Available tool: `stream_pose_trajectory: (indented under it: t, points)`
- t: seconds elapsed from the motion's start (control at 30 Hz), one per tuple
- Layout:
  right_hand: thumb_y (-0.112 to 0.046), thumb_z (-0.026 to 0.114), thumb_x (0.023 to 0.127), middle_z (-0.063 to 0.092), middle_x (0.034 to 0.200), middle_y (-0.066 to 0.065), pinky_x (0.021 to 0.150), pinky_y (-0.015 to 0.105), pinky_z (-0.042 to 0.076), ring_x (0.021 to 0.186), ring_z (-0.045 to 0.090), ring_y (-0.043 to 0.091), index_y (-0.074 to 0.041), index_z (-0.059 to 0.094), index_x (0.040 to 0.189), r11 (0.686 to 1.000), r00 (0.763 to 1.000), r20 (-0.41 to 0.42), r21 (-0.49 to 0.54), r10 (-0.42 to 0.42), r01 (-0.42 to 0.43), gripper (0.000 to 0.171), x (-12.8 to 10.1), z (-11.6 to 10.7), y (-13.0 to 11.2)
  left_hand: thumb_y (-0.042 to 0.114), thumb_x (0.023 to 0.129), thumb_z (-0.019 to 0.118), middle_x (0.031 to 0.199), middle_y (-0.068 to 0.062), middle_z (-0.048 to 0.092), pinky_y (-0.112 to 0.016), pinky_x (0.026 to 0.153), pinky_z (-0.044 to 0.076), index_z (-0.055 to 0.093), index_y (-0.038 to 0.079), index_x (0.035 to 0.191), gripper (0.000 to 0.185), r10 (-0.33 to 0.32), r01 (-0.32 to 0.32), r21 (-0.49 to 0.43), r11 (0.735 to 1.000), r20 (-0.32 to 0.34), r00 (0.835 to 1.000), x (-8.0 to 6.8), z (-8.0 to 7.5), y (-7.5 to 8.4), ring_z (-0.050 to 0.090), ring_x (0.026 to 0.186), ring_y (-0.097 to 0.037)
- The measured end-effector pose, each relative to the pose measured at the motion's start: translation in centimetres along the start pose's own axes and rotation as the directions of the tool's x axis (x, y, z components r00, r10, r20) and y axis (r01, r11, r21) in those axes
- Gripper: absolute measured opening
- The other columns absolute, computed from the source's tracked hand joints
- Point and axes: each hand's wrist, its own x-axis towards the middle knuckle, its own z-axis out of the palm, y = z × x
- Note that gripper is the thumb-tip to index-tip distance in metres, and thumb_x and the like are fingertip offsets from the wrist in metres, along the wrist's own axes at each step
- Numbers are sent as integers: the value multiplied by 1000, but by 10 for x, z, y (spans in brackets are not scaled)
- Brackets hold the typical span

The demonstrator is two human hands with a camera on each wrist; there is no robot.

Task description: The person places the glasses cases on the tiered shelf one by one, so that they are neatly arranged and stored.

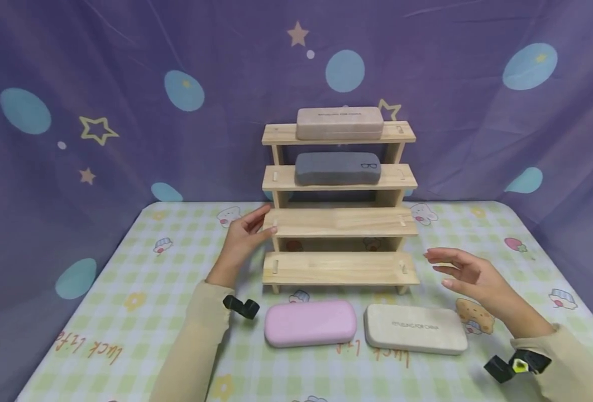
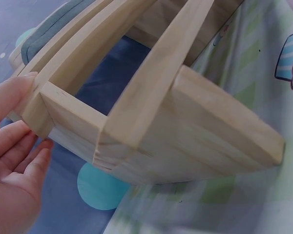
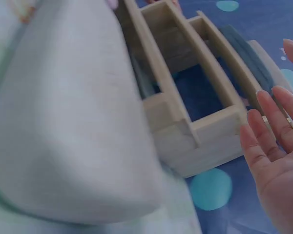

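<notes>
While my left hand rests its fingertips against the left end of the wooden rack, at the third step counting from the top, the rack stands upright at the far middle of the desk, its four steps running left to right and facing me. My left forearm reaches forward from the near left, fingers nearly straight and gripping nothing. My right hand hovers just right of the rack's lowest step, clear of it, palm turned left, fingers spread and relaxed, holding nothing.

A beige case lies on the top step and a grey case on the second, both with long axes left to right. On the desk near me, a pink case and a light beige case lie side by side, also lengthwise left to right, just in front of the rack.
</notes>
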Motion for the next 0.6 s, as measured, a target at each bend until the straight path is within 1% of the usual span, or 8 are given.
stream_pose_trajectory:
  t: [0.1,0.27,0.43,0.5,0.6]
  points:
    - [23,44,85,52,134,1,99,21,44,121,50,11,19,36,130,1000,1000,20,26,5,-6,47,-10,6,5,-5,83,67,141,-18,45,-30,107,38,47,-6,135,55,5,-5,6,1000,-6,1000,0,0,0,43,130,-27]
    - [21,42,87,54,133,3,99,20,45,119,52,12,13,41,132,997,999,24,67,39,-40,45,-29,12,8,-4,83,68,141,-19,45,-27,106,38,46,-7,134,56,5,-5,13,1000,-6,1000,-1,-1,-2,43,130,-27]
    - [20,41,88,55,132,6,98,20,45,119,53,13,11,44,130,991,998,35,116,57,-61,43,-43,17,14,-5,83,67,142,-19,43,-29,107,37,45,-7,135,56,5,-5,12,1000,0,1000,-1,-1,-2,42,131,-27]
    - [20,43,88,56,131,7,98,19,45,119,53,12,12,45,128,991,997,35,111,73,-77,41,-47,19,17,-5,83,66,142,-19,43,-30,108,37,45,-7,135,56,13,-13,12,1000,1,1000,-1,-2,-1,42,131,-27]
    - [21,48,85,58,128,6,97,16,43,118,53,9,12,48,124,994,996,24,62,90,-92,40,-51,22,21,-4,84,66,142,-19,43,-29,107,37,45,-7,136,56,21,-22,13,1000,14,1000,0,-1,0,42,131,-28]
